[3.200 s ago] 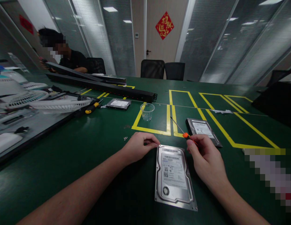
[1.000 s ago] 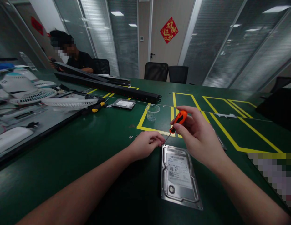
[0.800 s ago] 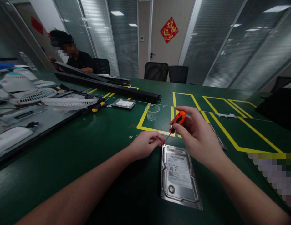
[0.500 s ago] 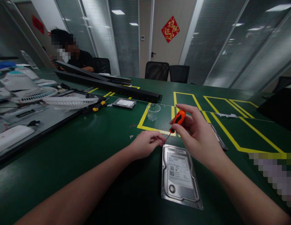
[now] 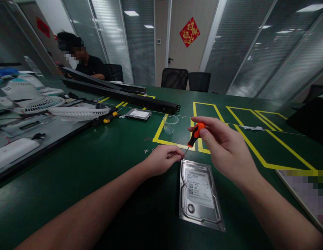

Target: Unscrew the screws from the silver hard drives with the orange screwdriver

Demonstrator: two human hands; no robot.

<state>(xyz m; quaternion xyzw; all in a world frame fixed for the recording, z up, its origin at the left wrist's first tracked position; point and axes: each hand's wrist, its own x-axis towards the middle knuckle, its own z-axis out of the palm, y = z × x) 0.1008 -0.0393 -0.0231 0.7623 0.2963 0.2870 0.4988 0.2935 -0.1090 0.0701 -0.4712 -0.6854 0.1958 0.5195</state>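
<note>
A silver hard drive lies flat on the green table, label side up. My right hand grips a screwdriver with an orange and black handle, thumb on one side and fingers on the other. Its thin shaft slants down to the drive's far left corner. Right at that tip, my left hand has its thumb and fingers pinched together. What sits between those fingertips is too small to make out. Several tiny screws lie beyond my left hand, and a clear plastic cup stands farther back.
A second hard drive and a yellow-black screwdriver lie back left. Long black bars cross the table. Fan parts rest on a large panel at left. A person sits across the table.
My right hand has shifted slightly right and turned around the screwdriver handle, and the handle leans a little differently. My left hand and the hard drive stay in place.
</note>
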